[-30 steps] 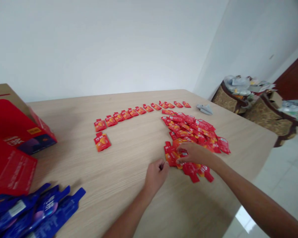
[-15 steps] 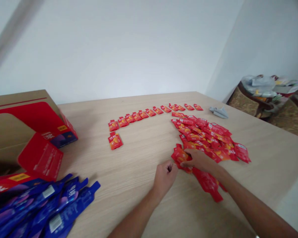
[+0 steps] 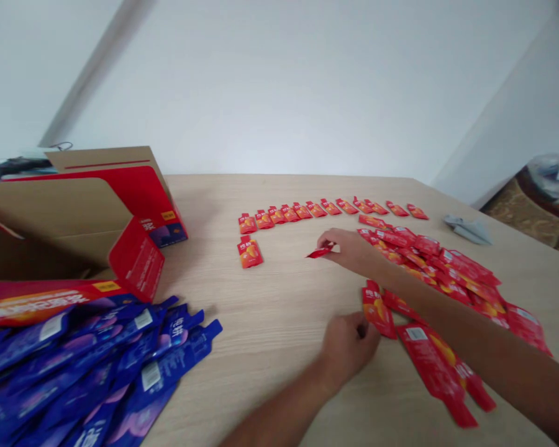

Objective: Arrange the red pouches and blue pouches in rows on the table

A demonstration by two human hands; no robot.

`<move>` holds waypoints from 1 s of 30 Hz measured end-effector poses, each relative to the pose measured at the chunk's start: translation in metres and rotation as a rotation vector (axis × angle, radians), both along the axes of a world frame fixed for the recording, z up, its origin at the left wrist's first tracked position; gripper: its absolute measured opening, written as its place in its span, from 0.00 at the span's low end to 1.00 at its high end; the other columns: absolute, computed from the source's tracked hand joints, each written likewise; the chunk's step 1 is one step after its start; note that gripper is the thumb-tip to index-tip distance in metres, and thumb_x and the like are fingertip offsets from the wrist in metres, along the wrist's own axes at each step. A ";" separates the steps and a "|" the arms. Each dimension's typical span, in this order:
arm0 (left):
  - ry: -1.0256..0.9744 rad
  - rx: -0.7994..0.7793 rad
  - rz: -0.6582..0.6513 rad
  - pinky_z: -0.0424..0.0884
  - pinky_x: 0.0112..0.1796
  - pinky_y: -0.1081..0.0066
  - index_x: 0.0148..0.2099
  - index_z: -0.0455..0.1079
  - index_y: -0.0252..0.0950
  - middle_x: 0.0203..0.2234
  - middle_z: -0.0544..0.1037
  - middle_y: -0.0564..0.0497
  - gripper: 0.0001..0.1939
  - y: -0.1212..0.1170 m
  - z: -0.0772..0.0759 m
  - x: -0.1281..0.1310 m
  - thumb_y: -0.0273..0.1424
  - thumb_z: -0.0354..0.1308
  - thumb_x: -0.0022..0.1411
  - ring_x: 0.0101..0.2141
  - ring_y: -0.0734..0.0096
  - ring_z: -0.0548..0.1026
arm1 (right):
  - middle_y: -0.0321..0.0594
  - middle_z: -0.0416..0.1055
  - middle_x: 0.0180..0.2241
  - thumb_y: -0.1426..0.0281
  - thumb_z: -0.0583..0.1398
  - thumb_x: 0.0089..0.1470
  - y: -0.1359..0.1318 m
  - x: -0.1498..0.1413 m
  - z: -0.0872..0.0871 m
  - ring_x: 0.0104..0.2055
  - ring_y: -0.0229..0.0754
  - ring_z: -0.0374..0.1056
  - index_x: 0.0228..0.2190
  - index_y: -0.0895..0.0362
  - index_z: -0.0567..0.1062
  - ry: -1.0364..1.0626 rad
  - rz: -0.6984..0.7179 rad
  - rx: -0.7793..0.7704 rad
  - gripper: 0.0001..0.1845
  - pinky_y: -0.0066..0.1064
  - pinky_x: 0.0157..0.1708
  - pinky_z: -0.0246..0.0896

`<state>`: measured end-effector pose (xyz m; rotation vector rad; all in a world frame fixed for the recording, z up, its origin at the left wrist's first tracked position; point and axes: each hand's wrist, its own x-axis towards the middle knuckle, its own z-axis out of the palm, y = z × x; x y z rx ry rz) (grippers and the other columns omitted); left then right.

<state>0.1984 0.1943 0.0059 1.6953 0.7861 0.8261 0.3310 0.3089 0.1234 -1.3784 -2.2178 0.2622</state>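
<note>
My right hand (image 3: 347,245) pinches a small red pouch (image 3: 320,252) by its edge, which is seen nearly side-on above the table. Lower down, my left hand (image 3: 351,344) is closed, its fingertips at the lower left edge of another red pouch (image 3: 377,311) with an orange fruit picture. More red pouches lie heaped in a pile (image 3: 442,264), partly behind my right forearm. A row of red pouches (image 3: 302,210) runs along the far part of the table, and a single pouch (image 3: 250,252) lies in front of the row's left end.
An open red cardboard box (image 3: 137,261) stands on the left. Before it spreads a heap of blue pouches (image 3: 135,347). A crumpled grey cloth-like item (image 3: 468,229) lies at the far right of the wooden table (image 3: 279,292). Loose red pouches (image 3: 431,360) lie under my right forearm.
My right hand has moved up and left from the pile with a pouch. My left hand stays low, beside another pouch. The view has turned left, showing more of the box.
</note>
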 end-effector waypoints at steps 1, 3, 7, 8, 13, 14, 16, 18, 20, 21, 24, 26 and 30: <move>0.002 0.002 0.000 0.49 0.24 0.71 0.23 0.60 0.36 0.17 0.60 0.59 0.17 -0.001 0.000 0.000 0.31 0.58 0.63 0.21 0.76 0.60 | 0.41 0.77 0.40 0.74 0.62 0.59 0.015 -0.010 -0.010 0.42 0.44 0.71 0.37 0.54 0.78 -0.021 0.049 0.051 0.05 0.34 0.46 0.64; 0.007 0.004 0.011 0.49 0.24 0.70 0.23 0.60 0.36 0.16 0.60 0.59 0.17 -0.001 0.000 0.000 0.32 0.58 0.63 0.21 0.76 0.61 | 0.43 0.77 0.40 0.79 0.61 0.57 0.042 -0.027 -0.030 0.44 0.45 0.70 0.36 0.55 0.79 -0.096 0.122 0.130 0.09 0.35 0.48 0.62; 0.048 0.011 0.015 0.48 0.24 0.69 0.24 0.62 0.37 0.16 0.63 0.58 0.16 -0.003 -0.004 0.001 0.33 0.58 0.63 0.19 0.75 0.63 | 0.45 0.77 0.41 0.80 0.60 0.61 0.075 -0.048 -0.061 0.45 0.46 0.66 0.37 0.55 0.82 -0.314 0.172 0.176 0.11 0.35 0.48 0.58; 0.064 0.009 0.011 0.49 0.24 0.69 0.25 0.63 0.37 0.17 0.64 0.57 0.15 -0.003 -0.005 0.002 0.34 0.58 0.63 0.20 0.74 0.65 | 0.45 0.77 0.42 0.78 0.60 0.62 0.080 -0.050 -0.063 0.45 0.47 0.65 0.37 0.55 0.82 -0.377 0.181 0.175 0.11 0.35 0.47 0.58; 0.104 0.016 -0.010 0.50 0.23 0.69 0.27 0.65 0.37 0.18 0.68 0.56 0.14 -0.004 -0.002 0.000 0.36 0.58 0.63 0.20 0.73 0.68 | 0.45 0.77 0.43 0.73 0.60 0.66 0.096 -0.063 -0.049 0.47 0.48 0.64 0.35 0.53 0.84 -0.665 0.260 0.148 0.12 0.34 0.41 0.55; 0.114 0.021 -0.013 0.49 0.23 0.69 0.27 0.64 0.37 0.18 0.68 0.56 0.14 -0.003 -0.001 0.000 0.36 0.58 0.63 0.20 0.73 0.68 | 0.45 0.77 0.42 0.73 0.61 0.65 0.099 -0.069 -0.043 0.47 0.49 0.65 0.34 0.54 0.84 -0.714 0.269 0.131 0.12 0.34 0.39 0.55; 0.145 0.026 -0.020 0.49 0.23 0.70 0.26 0.65 0.37 0.18 0.69 0.55 0.13 -0.002 0.001 -0.001 0.36 0.57 0.62 0.20 0.73 0.68 | 0.47 0.77 0.41 0.73 0.62 0.64 0.104 -0.084 -0.034 0.49 0.51 0.65 0.33 0.55 0.85 -0.797 0.266 0.086 0.10 0.34 0.38 0.57; 0.175 0.023 -0.018 0.50 0.23 0.70 0.27 0.66 0.37 0.19 0.71 0.54 0.12 -0.002 0.000 -0.001 0.36 0.57 0.61 0.20 0.72 0.68 | 0.49 0.78 0.41 0.74 0.62 0.63 0.107 -0.100 -0.031 0.51 0.53 0.66 0.33 0.57 0.85 -0.834 0.243 0.032 0.10 0.34 0.40 0.60; 0.189 0.024 -0.020 0.51 0.22 0.70 0.28 0.68 0.37 0.20 0.73 0.53 0.11 -0.002 -0.002 0.000 0.36 0.57 0.61 0.21 0.71 0.70 | 0.51 0.77 0.49 0.76 0.60 0.63 0.108 -0.110 -0.033 0.55 0.54 0.67 0.40 0.56 0.86 -0.769 0.221 0.013 0.13 0.37 0.46 0.64; 0.187 0.027 -0.020 0.51 0.23 0.70 0.28 0.70 0.38 0.21 0.74 0.53 0.11 -0.002 -0.004 0.000 0.36 0.57 0.62 0.22 0.69 0.72 | 0.51 0.75 0.55 0.78 0.59 0.63 0.107 -0.111 -0.036 0.59 0.54 0.66 0.47 0.54 0.84 -0.696 0.211 0.012 0.17 0.39 0.51 0.64; 0.159 0.047 -0.027 0.52 0.22 0.69 0.31 0.73 0.38 0.23 0.78 0.50 0.14 -0.003 -0.007 0.002 0.40 0.57 0.66 0.24 0.64 0.77 | 0.47 0.58 0.71 0.78 0.62 0.59 0.103 -0.100 -0.047 0.69 0.54 0.58 0.68 0.46 0.67 -0.435 0.203 -0.071 0.38 0.46 0.63 0.59; 0.154 0.060 -0.035 0.51 0.22 0.67 0.31 0.75 0.38 0.23 0.79 0.48 0.18 -0.004 -0.007 0.001 0.43 0.55 0.68 0.25 0.62 0.78 | 0.49 0.52 0.73 0.71 0.69 0.54 0.099 -0.088 -0.054 0.72 0.57 0.55 0.71 0.46 0.60 -0.345 0.229 -0.217 0.48 0.50 0.67 0.55; 0.130 0.054 -0.072 0.58 0.23 0.66 0.37 0.80 0.37 0.28 0.83 0.44 0.19 -0.004 -0.006 0.000 0.43 0.54 0.70 0.30 0.56 0.82 | 0.53 0.54 0.72 0.51 0.73 0.48 0.094 -0.082 -0.071 0.72 0.62 0.54 0.67 0.50 0.68 -0.333 0.256 -0.366 0.49 0.52 0.70 0.51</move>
